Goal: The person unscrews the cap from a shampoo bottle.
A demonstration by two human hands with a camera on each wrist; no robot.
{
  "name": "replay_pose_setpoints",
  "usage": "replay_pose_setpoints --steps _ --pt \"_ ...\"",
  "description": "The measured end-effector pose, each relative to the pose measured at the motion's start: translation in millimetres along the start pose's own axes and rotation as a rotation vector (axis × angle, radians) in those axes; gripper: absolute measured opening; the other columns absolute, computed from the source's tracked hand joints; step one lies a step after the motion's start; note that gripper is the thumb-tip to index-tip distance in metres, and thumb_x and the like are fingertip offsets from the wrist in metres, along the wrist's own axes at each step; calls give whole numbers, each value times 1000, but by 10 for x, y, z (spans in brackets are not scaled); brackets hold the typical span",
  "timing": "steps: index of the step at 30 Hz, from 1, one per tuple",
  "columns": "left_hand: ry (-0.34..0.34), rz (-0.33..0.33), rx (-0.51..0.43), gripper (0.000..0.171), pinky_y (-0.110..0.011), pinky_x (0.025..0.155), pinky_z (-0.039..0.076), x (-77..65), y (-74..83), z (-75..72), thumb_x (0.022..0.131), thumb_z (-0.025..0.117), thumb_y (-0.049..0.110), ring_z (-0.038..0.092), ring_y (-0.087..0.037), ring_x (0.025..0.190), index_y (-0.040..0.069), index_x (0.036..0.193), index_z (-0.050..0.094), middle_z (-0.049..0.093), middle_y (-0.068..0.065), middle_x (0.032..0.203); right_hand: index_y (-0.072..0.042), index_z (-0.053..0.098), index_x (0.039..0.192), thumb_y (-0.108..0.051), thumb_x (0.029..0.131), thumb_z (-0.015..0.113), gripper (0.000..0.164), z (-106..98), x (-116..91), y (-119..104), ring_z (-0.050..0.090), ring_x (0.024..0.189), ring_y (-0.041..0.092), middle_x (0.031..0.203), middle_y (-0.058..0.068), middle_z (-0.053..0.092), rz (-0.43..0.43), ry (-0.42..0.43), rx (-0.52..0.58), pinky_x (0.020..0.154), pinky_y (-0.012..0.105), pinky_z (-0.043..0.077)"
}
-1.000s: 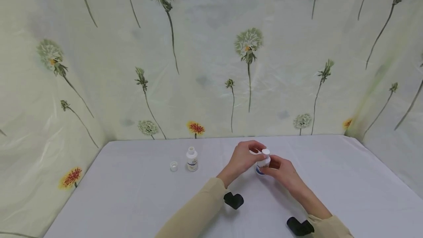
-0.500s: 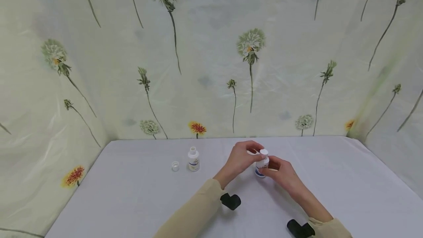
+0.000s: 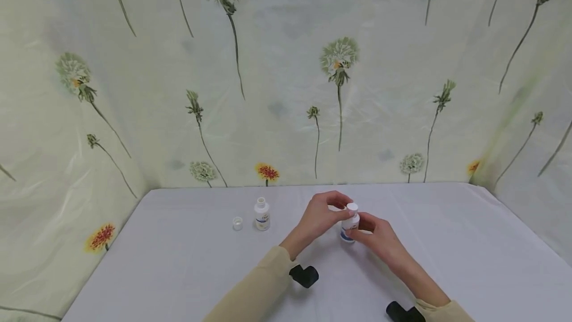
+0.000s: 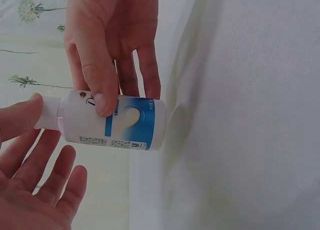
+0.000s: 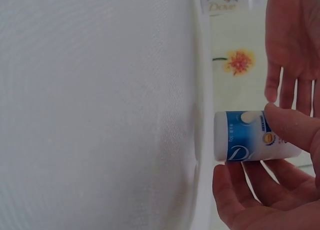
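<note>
My left hand pinches the white cap of a small white bottle between thumb and fingers. Below it, my right hand grips the bottle's body, thumb on one side and fingers on the other. In the left wrist view the bottle's label shows blue and white, and the left hand's other fingers are spread away from the cap. Farther left, a second white bottle stands upright with its neck uncovered. Beside it lies a white cap, hollow side up.
A white cloth covers the table. Behind rises a hanging sheet printed with dandelions, which also runs along both sides. Black wrist mounts sit under both forearms. The second bottle's Dove label appears at the top of the right wrist view.
Both hands and the bottle between them have shifted slightly left and toward me. The cap is still on that bottle. The second bottle and the loose cap stay in place.
</note>
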State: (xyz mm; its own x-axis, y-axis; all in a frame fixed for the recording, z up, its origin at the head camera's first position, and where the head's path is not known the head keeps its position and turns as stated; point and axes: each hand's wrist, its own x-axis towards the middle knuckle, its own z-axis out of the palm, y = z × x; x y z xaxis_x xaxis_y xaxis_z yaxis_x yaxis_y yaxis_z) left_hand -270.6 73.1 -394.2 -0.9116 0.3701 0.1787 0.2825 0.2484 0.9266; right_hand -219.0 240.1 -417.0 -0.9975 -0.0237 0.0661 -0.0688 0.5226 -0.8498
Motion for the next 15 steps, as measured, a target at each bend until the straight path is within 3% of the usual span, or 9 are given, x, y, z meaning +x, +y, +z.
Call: replay_pose_setpoints --steps 15 --pt "-2 41 5 17 -25 77 50 -123 18 -196 87 77 21 60 -9 94 20 104 73 69 14 95 -2 61 128 -21 87 76 48 126 -49 -146 64 107 30 111 11 70 -56 16 9 84 37 51"
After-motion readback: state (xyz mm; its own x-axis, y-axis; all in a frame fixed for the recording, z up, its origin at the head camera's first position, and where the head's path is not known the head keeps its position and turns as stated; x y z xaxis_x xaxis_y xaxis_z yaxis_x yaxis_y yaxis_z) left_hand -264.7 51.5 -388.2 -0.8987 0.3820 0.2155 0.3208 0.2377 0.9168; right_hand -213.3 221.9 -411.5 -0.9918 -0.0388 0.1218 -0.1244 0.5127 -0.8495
